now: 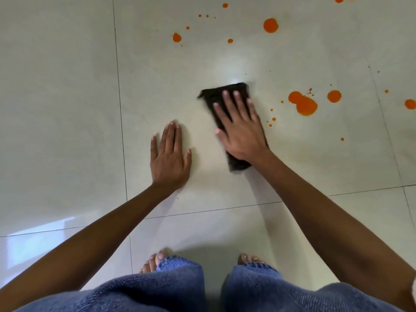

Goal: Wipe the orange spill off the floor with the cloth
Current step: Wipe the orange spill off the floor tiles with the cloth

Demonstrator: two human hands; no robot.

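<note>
Fingers (227, 104) straight: right hand (242, 131) presses cloth (239, 164), maybe folded; left hand (170, 158) flat; spill (304, 105) beside.

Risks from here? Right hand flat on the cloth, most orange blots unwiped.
1. The small cloth under the right hand may smear the big double blot rather than lift it.
2. Small drops and far blots run to the frame edge; some could be missed.
3. The left hand lies flat on glossy floor; a wet film might make it slip.
</note>
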